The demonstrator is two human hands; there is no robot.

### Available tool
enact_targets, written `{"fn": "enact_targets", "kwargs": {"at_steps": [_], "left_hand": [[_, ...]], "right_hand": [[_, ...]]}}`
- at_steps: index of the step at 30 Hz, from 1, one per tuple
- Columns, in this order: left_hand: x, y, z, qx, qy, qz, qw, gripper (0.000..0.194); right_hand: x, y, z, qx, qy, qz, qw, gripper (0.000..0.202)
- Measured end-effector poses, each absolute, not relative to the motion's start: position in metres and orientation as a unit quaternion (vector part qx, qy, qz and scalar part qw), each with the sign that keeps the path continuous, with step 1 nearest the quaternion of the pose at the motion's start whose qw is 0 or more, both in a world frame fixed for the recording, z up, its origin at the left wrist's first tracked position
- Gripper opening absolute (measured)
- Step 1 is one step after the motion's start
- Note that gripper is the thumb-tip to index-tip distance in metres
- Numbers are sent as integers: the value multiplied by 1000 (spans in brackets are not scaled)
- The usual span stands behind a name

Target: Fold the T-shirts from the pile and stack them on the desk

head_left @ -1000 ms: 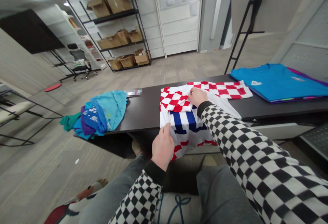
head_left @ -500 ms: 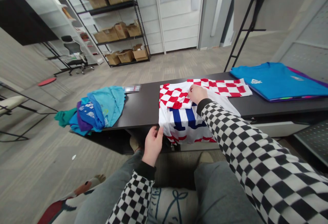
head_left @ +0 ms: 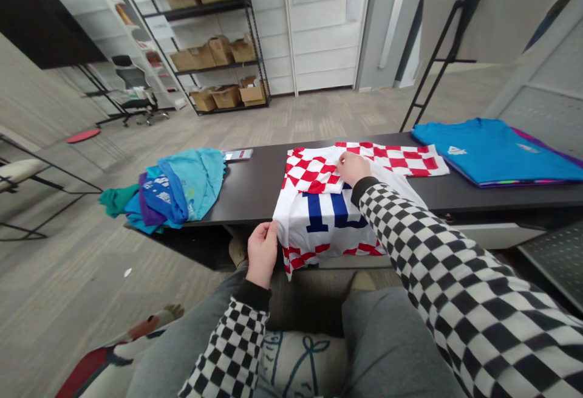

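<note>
Though on table (head_left: pixel 252 185), shirt (head_left: pixel 330 219) over edge (head_left: pixel 241 222)

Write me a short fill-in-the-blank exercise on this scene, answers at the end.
The shirt is checked in white and ____.
Its number is coloured ____.
The right hand is on the shirt; the ____ hand pinches its edge.
The folded stack lies to the ____ of the shirt.

Missing words: red; blue; left; right.

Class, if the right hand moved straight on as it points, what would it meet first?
The right hand would probably meet the folded red-checked cloth right in front of it; depth is hard to judge.
</note>
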State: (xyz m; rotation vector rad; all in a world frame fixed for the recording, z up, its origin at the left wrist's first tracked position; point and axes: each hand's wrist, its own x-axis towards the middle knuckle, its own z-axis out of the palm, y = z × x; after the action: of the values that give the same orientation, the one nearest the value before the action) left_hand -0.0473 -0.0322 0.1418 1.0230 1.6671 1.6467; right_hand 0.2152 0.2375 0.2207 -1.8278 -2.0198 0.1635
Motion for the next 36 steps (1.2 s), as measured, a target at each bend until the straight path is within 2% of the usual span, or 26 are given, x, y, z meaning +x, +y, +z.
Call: {"fn": "enact_targets", "kwargs": {"at_steps": [5, 8, 10, 12, 14, 21, 27, 31, 34, 36], "left_hand": [[-33, -42, 143, 415, 677, 589, 151, 43], [-24, -44, 154, 508, 716, 471, 88, 43], [-20, -41, 161, 544, 740, 392, 51, 36], [-17, -36, 168, 554, 759, 342, 24, 28], [-14, -34, 175, 559, 762, 326, 17, 29], [3, -45, 200, 574, 726, 374, 59, 32], [8, -42, 190, 589, 739, 303, 123, 36], [-6, -42, 176, 559, 705, 417, 126, 46], [-20, -40, 171, 492, 690, 515, 132, 35], [-26, -38, 170, 474, 689, 528, 148, 34]], "right_hand": [[215, 237, 223, -659, -723, 62, 199, 27], [215, 237, 223, -659, -722, 63, 200, 27], [215, 237, 223, -660, -721, 62, 201, 26], [215, 236, 223, -659, -722, 60, 202, 27], [215, 237, 222, -657, -724, 57, 203, 27], [215, 238, 221, -657, -723, 55, 206, 26], [215, 237, 223, -659, -723, 60, 200, 25], [215, 237, 222, -658, -723, 55, 201, 25], [215, 237, 222, -657, -724, 59, 202, 25], [215, 237, 222, -658, -723, 61, 203, 25]]}}
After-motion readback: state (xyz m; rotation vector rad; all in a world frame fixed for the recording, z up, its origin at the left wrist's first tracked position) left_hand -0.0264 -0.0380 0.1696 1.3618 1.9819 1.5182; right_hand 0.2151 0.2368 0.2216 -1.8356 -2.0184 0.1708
